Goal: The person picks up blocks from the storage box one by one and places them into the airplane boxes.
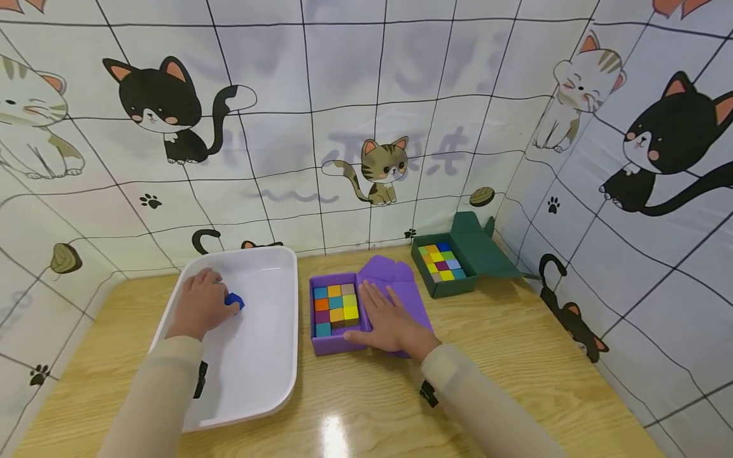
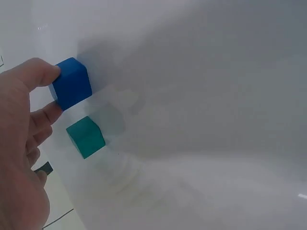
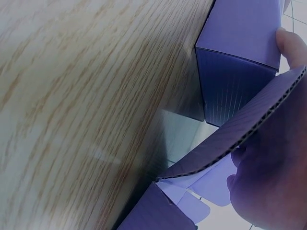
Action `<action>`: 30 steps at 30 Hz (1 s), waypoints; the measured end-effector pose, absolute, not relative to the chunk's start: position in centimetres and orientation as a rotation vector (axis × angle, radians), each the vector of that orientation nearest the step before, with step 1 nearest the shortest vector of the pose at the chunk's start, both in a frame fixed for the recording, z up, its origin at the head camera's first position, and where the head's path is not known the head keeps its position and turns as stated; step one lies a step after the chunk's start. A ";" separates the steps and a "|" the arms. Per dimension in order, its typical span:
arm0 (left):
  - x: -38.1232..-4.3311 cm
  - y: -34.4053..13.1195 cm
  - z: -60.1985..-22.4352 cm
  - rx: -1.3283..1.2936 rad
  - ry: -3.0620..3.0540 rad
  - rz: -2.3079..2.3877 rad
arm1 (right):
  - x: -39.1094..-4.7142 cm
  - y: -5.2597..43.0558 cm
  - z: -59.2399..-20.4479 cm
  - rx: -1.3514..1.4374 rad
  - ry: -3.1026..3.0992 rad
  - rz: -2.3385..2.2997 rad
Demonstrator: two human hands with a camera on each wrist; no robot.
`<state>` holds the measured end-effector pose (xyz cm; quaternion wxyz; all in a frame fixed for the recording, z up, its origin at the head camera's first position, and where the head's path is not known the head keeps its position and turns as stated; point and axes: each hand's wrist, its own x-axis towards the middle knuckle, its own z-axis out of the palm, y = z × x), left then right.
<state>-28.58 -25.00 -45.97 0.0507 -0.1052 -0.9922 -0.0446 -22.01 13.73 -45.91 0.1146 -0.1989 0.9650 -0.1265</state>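
Inside the white tray (image 1: 269,356), my left hand (image 1: 200,302) pinches a blue cube (image 2: 73,84) between thumb and fingers. Close beside that cube, a teal cube (image 2: 86,137) sits on the tray floor in the left wrist view; the head view hides it. My right hand (image 1: 392,321) lies spread on the open lid (image 1: 420,305) of a purple cardboard box (image 1: 338,346), its thumb at the box's near edge. Rows of coloured cubes (image 1: 336,305) fill most of the box, with a gap in the front row.
A green box (image 1: 452,291) of coloured cubes stands at the back right, its lid (image 1: 487,248) folded open to the right. Cat-patterned white walls (image 1: 275,140) close off the back and sides. The wooden table (image 1: 355,407) shows in front of the boxes.
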 end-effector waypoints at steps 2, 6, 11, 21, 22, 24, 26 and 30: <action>-28.4 -24.8 -45.9 -0.339 -3.011 -0.125 | -22.0 13.7 -46.0 -0.588 2.829 -0.386; -28.3 -24.1 -45.3 -0.395 -2.986 -0.148 | -22.2 13.8 -46.3 -0.589 2.826 -0.399; -28.1 -22.2 -43.9 -0.472 -2.972 -0.186 | -22.2 13.9 -46.3 -0.591 2.835 -0.380; -26.9 -17.6 -40.4 -0.637 -2.861 -0.254 | -22.1 13.9 -46.4 -0.579 2.834 -0.380; -26.7 -17.0 -40.1 -0.654 -2.852 -0.270 | -22.2 13.9 -46.4 -0.575 2.834 -0.367; -26.4 -15.6 -39.4 -0.688 -2.839 -0.306 | -22.2 13.9 -46.2 -0.566 2.832 -0.361; -26.2 -14.3 -38.9 -0.729 -2.828 -0.323 | -22.2 13.8 -46.1 -0.554 2.827 -0.348; -25.6 -12.1 -38.5 -0.833 -2.822 -0.324 | -22.1 13.7 -46.0 -0.554 2.825 -0.354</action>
